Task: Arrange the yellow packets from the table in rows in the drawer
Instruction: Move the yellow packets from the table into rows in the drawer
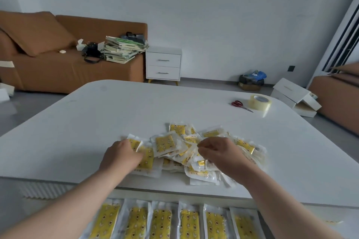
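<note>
Six yellow packets (pixel 189 221) lined in drawer (pixel 307 217); left hand (pixel 121 156) grips a packet (pixel 135 144) off tabletop (pixel 136 106) pile (pixel 167 143); right hand (pixel 217 153) curled, grip unclear.

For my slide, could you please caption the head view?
Left hand and right hand reach into yellow packets piled on table.

One wide camera on my head.
It faces forward and down, close above the near table (pixel 97 132), reaching the far wall (pixel 213 15).

yellow packets (pixel 167 142) heaped, drawer row (pixel 189 221) (apparently six)
</note>
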The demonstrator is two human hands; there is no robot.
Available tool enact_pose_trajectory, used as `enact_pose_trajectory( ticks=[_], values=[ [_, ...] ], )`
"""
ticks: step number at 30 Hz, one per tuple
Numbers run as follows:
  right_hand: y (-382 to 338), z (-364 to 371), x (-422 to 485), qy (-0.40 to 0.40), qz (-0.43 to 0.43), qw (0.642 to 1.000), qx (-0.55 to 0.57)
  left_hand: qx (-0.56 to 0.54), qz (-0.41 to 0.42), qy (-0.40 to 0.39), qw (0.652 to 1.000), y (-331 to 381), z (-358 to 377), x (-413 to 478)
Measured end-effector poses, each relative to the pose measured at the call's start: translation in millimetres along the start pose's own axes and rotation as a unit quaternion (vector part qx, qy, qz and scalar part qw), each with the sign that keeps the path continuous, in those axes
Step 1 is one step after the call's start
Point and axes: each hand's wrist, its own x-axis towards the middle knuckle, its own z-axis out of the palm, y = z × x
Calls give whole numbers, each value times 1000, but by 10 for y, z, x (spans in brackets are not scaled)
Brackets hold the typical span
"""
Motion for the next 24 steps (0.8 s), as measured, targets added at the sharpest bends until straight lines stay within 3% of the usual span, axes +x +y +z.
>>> enact_pose_trajectory(
  ticks=[6, 16, 24],
  values=[
    [-35, 167, 292, -10, -11, 1000, 6, 90, -26, -17, 995, 124, 241, 152],
    [-69, 387, 492, -12, -5, 1000, 20, -49, -54, -76, 994, 38, 198, 320],
    [-94, 429, 520, 8, 3, 1000, 17, -210, -98, -67, 970, -111, -22, 498]
  ],
)
